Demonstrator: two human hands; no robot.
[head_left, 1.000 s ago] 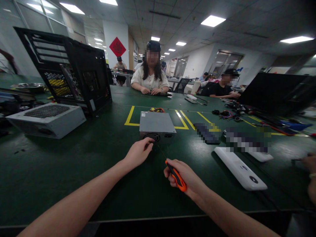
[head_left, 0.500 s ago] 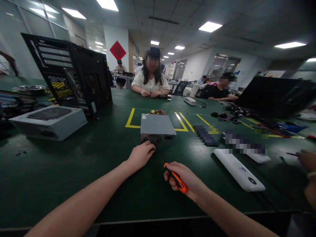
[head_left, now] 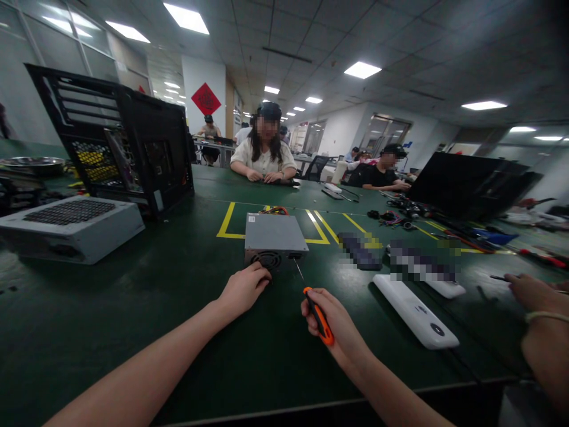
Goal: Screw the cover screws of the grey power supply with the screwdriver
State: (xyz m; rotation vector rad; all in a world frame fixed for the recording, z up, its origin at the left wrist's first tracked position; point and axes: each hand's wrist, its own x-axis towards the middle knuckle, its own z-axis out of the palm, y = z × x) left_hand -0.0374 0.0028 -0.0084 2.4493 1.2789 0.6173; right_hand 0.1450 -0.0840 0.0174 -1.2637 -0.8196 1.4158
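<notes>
Head view: the tip of the one screwdriver (head_left: 318, 316) has shifted right, to the socket (head_left: 295, 255). The right hand (head_left: 334, 320) clamps its orange-black handle; the left hand (head_left: 243, 289) curls at the round fan grille (head_left: 267, 260), grip indeterminable. Grey metal power supplies number two: centre power supply (head_left: 275, 232), mesh-topped left unit (head_left: 75, 230).

The power supply (head_left: 275, 232) looks matt metal, the screwdriver handle (head_left: 319, 316) plastic.

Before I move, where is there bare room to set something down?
Bare green tabletop shows between the left hand and the gray box at far left, and between the right hand and white device. Crowded: cables beside the black panel.
</notes>
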